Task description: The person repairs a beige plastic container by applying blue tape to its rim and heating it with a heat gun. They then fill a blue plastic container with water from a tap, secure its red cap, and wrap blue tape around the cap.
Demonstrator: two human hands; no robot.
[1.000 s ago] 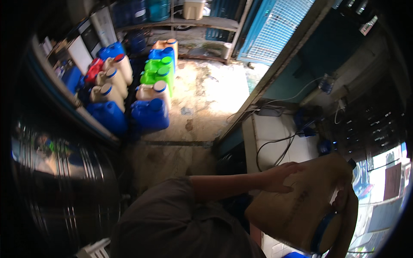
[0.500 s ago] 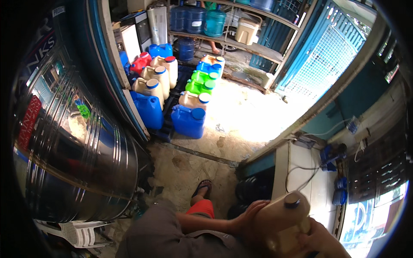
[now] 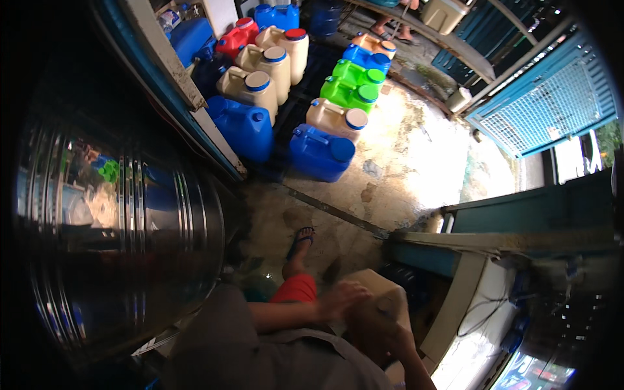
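Note:
A beige plastic water jug (image 3: 385, 286) is in front of my body at the lower right, tilted, beside the white counter. My right hand (image 3: 390, 339) is closed on its near part, where a handle showed before; shadow hides much of the fingers. My left hand (image 3: 348, 300) lies flat at the jug's left upper side, fingers stretched out and slightly blurred. Whether its palm presses on the plastic I cannot tell. The jug's lower end is hidden by my arm and shirt.
Two rows of jugs, among them a blue jug (image 3: 322, 153) and a green jug (image 3: 351, 94), stand ahead beyond the floor strip (image 3: 331, 209). A large steel tank (image 3: 123, 240) fills the left. At the right are the white counter (image 3: 471, 338) and a blue gate (image 3: 552, 97).
The jug has moved left and down from over the counter, and turned. My left hand has shifted from gripping its side to lying flat. The view has turned and dipped.

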